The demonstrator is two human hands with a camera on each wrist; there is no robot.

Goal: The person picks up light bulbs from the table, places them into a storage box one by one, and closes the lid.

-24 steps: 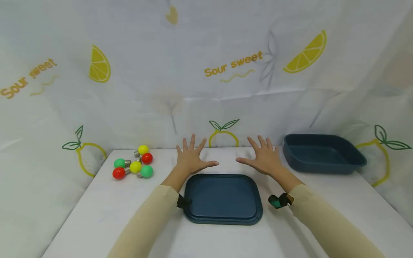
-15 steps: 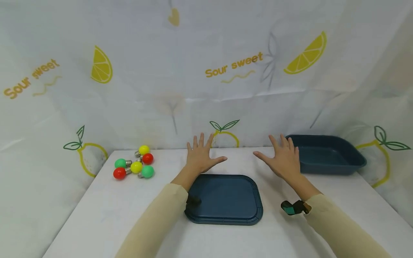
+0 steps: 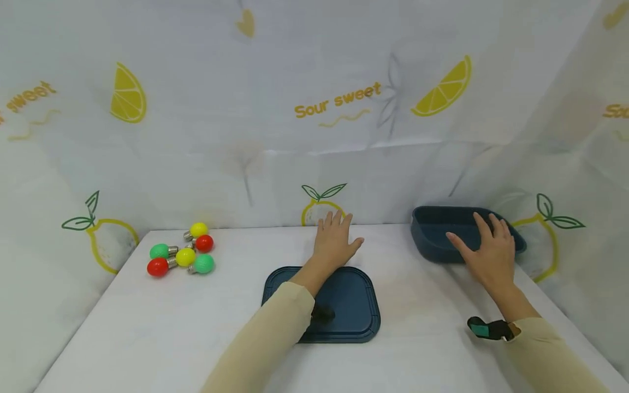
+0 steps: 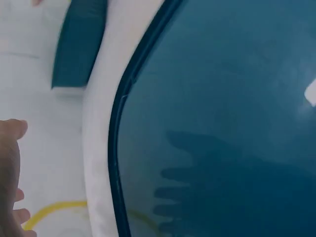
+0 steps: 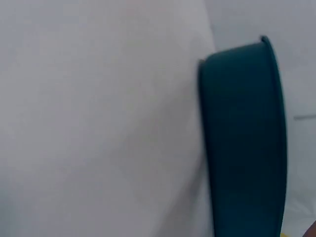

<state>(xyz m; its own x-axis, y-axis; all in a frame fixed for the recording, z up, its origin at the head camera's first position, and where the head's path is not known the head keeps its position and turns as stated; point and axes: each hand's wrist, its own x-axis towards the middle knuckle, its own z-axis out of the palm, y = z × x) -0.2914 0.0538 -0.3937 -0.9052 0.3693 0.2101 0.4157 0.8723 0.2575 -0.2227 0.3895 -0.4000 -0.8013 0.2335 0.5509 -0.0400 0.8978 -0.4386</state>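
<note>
My right hand (image 3: 493,259) hovers in front of a dark blue rectangular bin (image 3: 437,245) at the back right, its fingers spread and overlapping the bin's near wall in the head view. The same bin (image 5: 244,143) fills the right part of the right wrist view. Over the far edge of a flat dark blue lid (image 3: 351,305), my left hand (image 3: 334,243) is held with loosely extended fingers and nothing in them. The left wrist view has this lid (image 4: 222,98) large, with the hand's dark reflection on it, and part of the left hand (image 4: 9,173) at the left edge.
Several small light bulbs lie grouped at the back left of the white table (image 3: 162,333), among them a red bulb (image 3: 158,267), a yellow bulb (image 3: 185,257) and a green bulb (image 3: 203,263). A white curtain (image 3: 206,136) with lemon prints hangs behind.
Both hands have moved right, the right one farther, from beside the lid to in front of the bin. The head view has turned slightly right. Bulbs, lid and bin keep their places.
</note>
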